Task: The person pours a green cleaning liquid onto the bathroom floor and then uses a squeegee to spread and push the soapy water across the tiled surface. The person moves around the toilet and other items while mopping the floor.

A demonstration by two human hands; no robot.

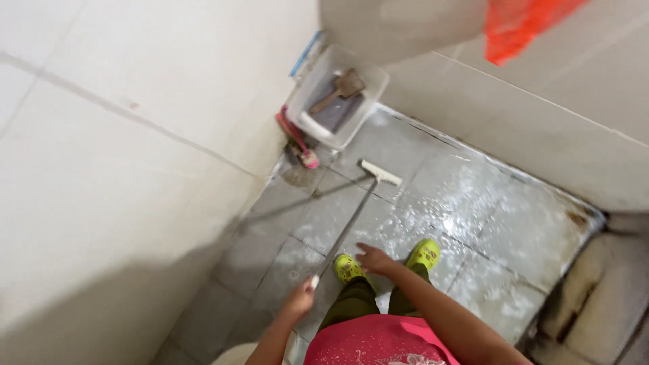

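A long-handled floor brush point(351, 216) slants away over the wet grey floor point(473, 203), its top end gripped in the closed left hand point(299, 297). The right hand point(374, 259) hovers just beside the handle, fingers loosely spread, holding nothing. Beyond the brush head, well ahead of both hands, a white plastic tub point(338, 94) leans in the corner.

The grey tiled floor point(473, 203) is glistening with soapy water; a long-handled scrubber point(380, 173) is resting its white head on it; a white tub point(307, 91) is sitting in the corner.

No packages, labels, signs, screens.
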